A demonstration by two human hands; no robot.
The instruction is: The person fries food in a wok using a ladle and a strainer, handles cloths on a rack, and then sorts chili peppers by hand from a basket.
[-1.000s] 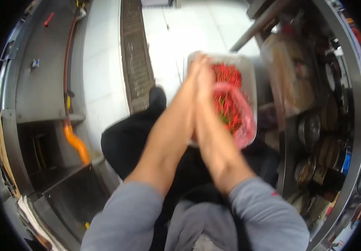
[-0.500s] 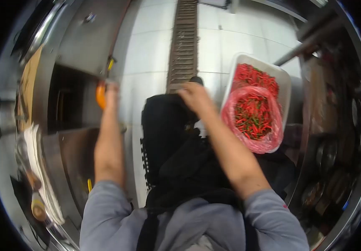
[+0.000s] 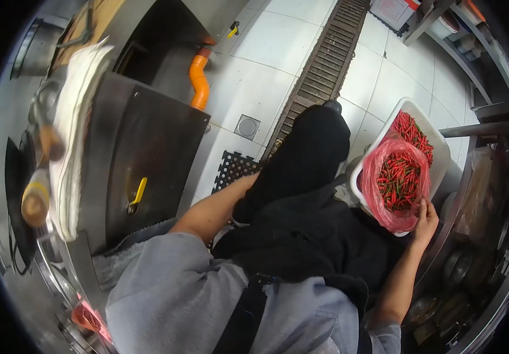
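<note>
The floor is of white square tiles, and a long brown drain grate crosses it at a slant. On the left side, a bent orange pipe comes down beside a dark metal cabinet. A white rectangular plastic tub is at the right of the person's black-clothed leg. Inside the tub is an open pink plastic bag, filled with thin red and green chillies; more red chillies lie next to it. The right hand touches the near edge of the bag, but whether its fingers are closed on the plastic I cannot tell. The left forearm reaches to the leg, which hides the left hand. The two hands are well apart.
</note>
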